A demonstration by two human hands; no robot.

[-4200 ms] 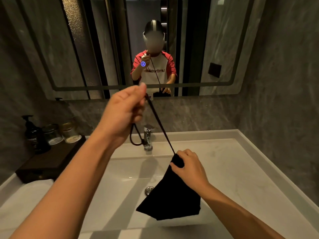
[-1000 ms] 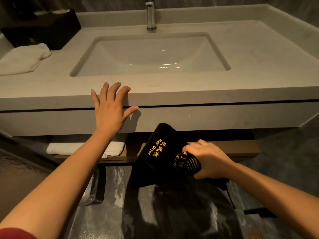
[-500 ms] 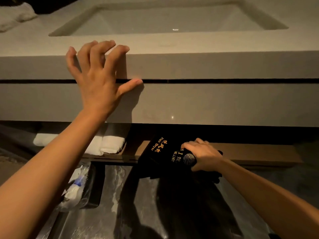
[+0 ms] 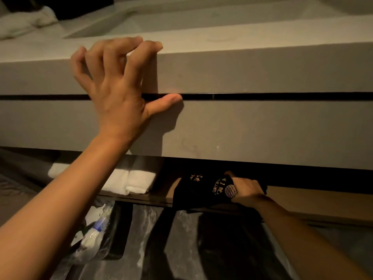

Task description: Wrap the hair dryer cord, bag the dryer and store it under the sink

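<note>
Bracing myself, I am pressing my left hand (image 4: 119,91) against the front edge of the counter (image 4: 262,73), its fingers spread and curled over the top lip while the thumb is lying along the dark groove that runs across the counter's face; this hand is holding nothing. Down below, my right hand (image 4: 247,189) is closing around the black drawstring bag (image 4: 201,188), gripping it at the end nearest me, beside the striped round emblem and gold lettering printed on the cloth. I am holding the bag at the wooden shelf (image 4: 312,199) under the sink, its body lying partly on the board and partly hanging over the front edge; the dryer itself is hidden inside the cloth. To the left on that same shelf, folded white towels (image 4: 133,181) are sitting just beside the bag, not touching it. Lower left, a dark bin (image 4: 115,235) lined with clear plastic is standing on the glossy floor (image 4: 181,249). Up on the counter's far left, a rumpled white cloth (image 4: 24,23) is lying beside the basin.
</note>
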